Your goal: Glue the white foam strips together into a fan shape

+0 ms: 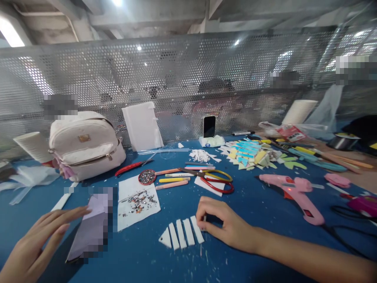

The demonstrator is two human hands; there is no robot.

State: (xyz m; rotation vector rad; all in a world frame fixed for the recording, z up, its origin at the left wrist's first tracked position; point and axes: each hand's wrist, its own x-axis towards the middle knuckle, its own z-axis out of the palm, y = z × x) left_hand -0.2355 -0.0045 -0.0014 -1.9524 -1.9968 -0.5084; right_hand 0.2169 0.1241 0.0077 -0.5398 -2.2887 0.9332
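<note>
- A person's right hand [220, 224] is curling at 5 o'clock on the blue counter [250, 204], its fingertips [201, 220] touching the upper end of the rightmost piece in a row of white strips [182, 234]; whether it is pinching that piece or only pressing it cannot be told.
- The white strips are lying side by side at 6 o'clock, near the counter's front edge, fanning slightly and ending in a small pointed piece at their left.
- The left hand [38, 243] is hovering released at 8 o'clock, fingers straight and spread flat, just beside a blurred lilac slab [91, 232] and holding nothing.
- A white paper sheet [137, 204] strewn with sequins is lying between the slab and the strips, at 7 o'clock.
- Scissors [215, 181] with red and yellow handles are resting mid-counter, at 12 o'clock from the right hand.
- A pink glue gun [294, 196] is lying at 3 o'clock, well apart from the hand.
- A white backpack [85, 145] is sitting at 10 o'clock, and a pile of coloured cut pieces [250, 155] at 1 o'clock.
</note>
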